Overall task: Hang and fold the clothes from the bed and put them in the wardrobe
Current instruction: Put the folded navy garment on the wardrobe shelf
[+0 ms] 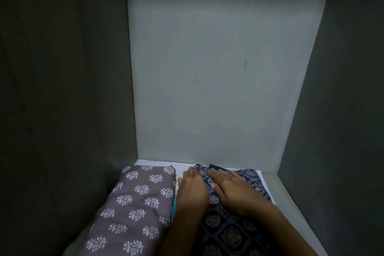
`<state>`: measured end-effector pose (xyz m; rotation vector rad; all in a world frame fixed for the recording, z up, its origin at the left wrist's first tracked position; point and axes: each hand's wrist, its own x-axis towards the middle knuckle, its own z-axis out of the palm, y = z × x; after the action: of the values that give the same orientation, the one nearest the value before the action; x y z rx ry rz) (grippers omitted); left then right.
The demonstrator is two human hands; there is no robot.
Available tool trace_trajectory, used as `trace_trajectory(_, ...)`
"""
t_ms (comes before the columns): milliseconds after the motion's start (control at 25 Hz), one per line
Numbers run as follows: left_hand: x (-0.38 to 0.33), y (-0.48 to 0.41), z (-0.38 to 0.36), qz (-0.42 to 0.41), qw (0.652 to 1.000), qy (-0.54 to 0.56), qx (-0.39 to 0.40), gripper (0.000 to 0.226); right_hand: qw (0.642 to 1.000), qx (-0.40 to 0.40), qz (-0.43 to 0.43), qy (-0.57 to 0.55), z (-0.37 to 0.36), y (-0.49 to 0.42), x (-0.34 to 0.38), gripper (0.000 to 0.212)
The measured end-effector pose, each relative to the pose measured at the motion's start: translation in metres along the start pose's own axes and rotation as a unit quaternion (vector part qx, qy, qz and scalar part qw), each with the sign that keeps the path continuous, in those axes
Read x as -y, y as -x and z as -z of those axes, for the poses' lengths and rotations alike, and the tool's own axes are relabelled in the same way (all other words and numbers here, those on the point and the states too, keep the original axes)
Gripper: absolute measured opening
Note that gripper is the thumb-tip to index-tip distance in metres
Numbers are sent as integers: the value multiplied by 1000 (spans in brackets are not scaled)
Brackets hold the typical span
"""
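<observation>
Closest to the camera, along the left edge of the wardrobe shelf (295,203), sits a folded mauve garment with white leaf prints (135,203), running from the front edge almost to the back wall (207,68). Just right of it a thin teal sliver (174,203) peeks out (can't tell what it belongs to). Next comes the left hand (192,190), lying flat with fingers straight along the left side of a folded navy patterned garment (228,233). That one lies on the right half of the shelf. The right hand (232,191) rests on top of it, palm down, fingers stretched out and pressing, not gripping anything.
</observation>
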<state>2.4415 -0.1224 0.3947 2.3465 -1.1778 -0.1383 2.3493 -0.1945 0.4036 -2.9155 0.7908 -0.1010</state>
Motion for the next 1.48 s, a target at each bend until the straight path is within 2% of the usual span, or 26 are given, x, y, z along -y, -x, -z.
trace_trajectory(160, 1, 4, -1, -3, 1000, -3, 9, 56, 1000, -17, -3, -12, 0, 6, -1, 48)
trace_trajectory(520, -3, 50, 9, -92, 993, -23, 65, 54, 997, -18, -61, -38, 5, 57, 3, 51)
trace_trajectory(680, -4, 87, 12, -81, 991, -38, 98, 54, 997, -10, -62, -54, 1, 92, 13, 50)
trace_trajectory(800, -7, 120, 15, -69, 994, -23, 82, 55, 994, -32, -62, -85, -3, 122, 23, 49)
trace_trajectory(1000, -9, 184, 4, -82, 996, 1, -26, 52, 985, -100, -60, -129, -21, 171, 40, 53)
trace_trajectory(1120, -4, 215, -1, -83, 994, 70, -31, 51, 976, -140, -60, -153, -31, 200, 51, 54)
trace_trajectory(1200, -5, 235, 4, -69, 984, 164, -17, 49, 973, -135, -53, -179, -35, 220, 57, 56)
trace_trajectory(1280, -10, 259, 14, -20, 953, 303, 10, 46, 971, -114, -52, -205, -37, 241, 61, 56)
trace_trajectory(1360, -16, 287, 22, 17, 902, 430, 37, 43, 961, -98, -48, -253, -37, 262, 67, 52)
trace_trajectory(1480, -21, 344, 27, 16, 858, 513, 31, 43, 922, -92, -53, -372, -36, 310, 94, 50)
